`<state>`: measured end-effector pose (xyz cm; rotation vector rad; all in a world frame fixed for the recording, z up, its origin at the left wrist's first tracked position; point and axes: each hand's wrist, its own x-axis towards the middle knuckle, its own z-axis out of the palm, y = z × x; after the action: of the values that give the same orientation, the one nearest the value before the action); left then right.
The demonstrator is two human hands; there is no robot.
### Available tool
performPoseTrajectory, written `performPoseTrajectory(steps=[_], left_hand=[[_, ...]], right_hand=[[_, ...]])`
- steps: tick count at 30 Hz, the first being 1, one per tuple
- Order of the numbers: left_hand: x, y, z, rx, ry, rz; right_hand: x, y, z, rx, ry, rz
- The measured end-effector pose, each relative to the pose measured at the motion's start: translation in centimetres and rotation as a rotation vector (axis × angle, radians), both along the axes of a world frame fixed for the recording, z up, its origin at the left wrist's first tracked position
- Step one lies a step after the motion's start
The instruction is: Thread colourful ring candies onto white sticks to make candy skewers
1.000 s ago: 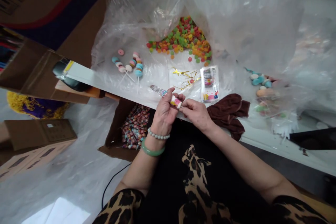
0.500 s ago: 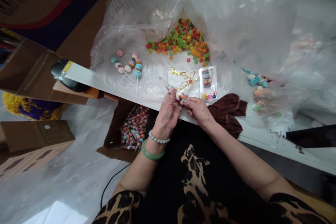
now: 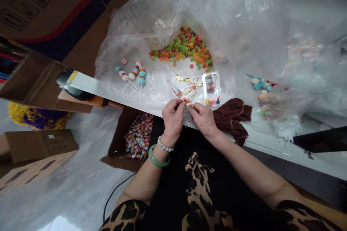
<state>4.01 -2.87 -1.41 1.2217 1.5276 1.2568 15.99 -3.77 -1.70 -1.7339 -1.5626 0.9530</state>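
At the table's near edge, my left hand (image 3: 173,115) and my right hand (image 3: 202,118) are close together, both with pinched fingers. Between them is a bagged candy lollipop (image 3: 186,100), in a clear wrapper with colourful print; pale candy pieces show at its upper left end. My fingertips hide its lower part, and its stick cannot be made out. Just beyond lie gold twist ties (image 3: 184,79). A printed clear bag (image 3: 212,90) lies flat to the right. Brown gloves (image 3: 233,115) rest beside my right wrist.
Ring gummies (image 3: 187,45) spill from a big plastic bag at the back. Unwrapped candy lollipops (image 3: 141,77) lie on the left plastic. Below the edge, a cardboard box (image 3: 114,151) holds many wrapped lollipops. More candies (image 3: 261,85) sit under plastic at right. A large carton (image 3: 67,14) stands upper left.
My left hand has turned over from palm-up, its back now showing, and pinches the wrapper close to my right fingertips. The view has shifted slightly.
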Motion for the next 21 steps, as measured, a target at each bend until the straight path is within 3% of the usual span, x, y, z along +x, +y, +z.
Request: performPoseTrajectory(steps=[7,12,14,16,19,21], left_hand=[[0.8,-0.6,0.6,-0.07,0.13,0.061],[1.3,0.4,0.1,-0.192,0.195,0.043],[1.2,0.8,-0.1,-0.249,0.132,0.07],[1.1,0.6,0.1,-0.244,0.09,0.079],[1.1,-0.2,0.7,-0.137,0.138,-0.005],[1.3,-0.7,1.0,-0.094,0.178,-0.079]], right_hand=[[1.1,-1.6,-0.1,0.236,-0.429,0.19],[2.3,-1.0,-2.3,0.429,-0.526,0.233],[2.5,-0.2,-2.7,0.376,-0.48,0.15],[2.7,0.2,-2.4,0.216,-0.327,0.096],[3.2,0.4,-1.5,-0.019,-0.003,0.127],[3.5,0.4,-1.2,-0.068,0.081,0.113]])
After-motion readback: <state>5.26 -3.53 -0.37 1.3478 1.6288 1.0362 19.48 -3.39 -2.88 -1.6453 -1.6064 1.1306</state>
